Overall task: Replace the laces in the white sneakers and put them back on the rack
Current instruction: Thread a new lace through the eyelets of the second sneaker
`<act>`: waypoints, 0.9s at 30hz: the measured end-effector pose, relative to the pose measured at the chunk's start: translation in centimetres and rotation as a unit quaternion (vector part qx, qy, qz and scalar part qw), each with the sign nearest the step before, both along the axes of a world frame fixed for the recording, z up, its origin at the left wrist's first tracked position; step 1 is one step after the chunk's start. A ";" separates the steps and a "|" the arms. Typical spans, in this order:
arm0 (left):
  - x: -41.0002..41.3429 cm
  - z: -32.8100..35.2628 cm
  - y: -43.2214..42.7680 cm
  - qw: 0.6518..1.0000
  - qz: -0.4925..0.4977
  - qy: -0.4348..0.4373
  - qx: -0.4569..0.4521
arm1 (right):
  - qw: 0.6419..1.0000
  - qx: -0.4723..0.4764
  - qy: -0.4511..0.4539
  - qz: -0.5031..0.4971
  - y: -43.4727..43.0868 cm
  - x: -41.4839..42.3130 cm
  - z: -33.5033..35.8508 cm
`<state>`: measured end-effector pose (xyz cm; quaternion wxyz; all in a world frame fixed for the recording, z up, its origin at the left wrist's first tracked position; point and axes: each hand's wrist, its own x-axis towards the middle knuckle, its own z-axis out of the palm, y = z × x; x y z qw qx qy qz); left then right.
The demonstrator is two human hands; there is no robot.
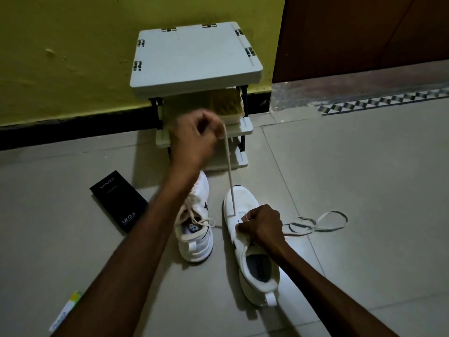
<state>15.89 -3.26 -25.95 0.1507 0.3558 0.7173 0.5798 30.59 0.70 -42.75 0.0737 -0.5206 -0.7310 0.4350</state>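
Two white sneakers stand on the tiled floor in front of a small white rack (196, 69). The left sneaker (195, 242) is laced with a cream lace. The right sneaker (250, 239) has a cream lace (228, 164) running taut from a front eyelet up to my left hand (194, 139), which pinches the lace's upper end above the shoes. My right hand (261, 226) grips the right sneaker's upper by the eyelets and pinches a short lace tip. A loose darker-edged lace (315, 222) lies on the floor to the right.
A black phone box (119, 200) lies on the floor left of the shoes. A small white and green packet (65, 310) sits near the bottom left. A container of yellowish items (227, 104) rests on the rack's middle shelf. Yellow wall behind, brown door at right.
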 end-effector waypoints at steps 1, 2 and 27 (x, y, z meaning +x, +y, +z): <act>-0.3 2.1 0.0 0.986 -0.029 -0.138 0.090 | 1.000 -0.002 0.002 0.003 0.0 0.0 0.0; -0.5 3.2 -0.1 0.949 -0.065 -0.267 0.154 | 1.000 -0.004 0.002 0.004 0.1 0.0 0.0; -0.4 -1.7 -1.9 0.965 -0.074 -0.251 0.010 | 0.998 0.041 -0.018 0.033 -0.3 0.2 0.9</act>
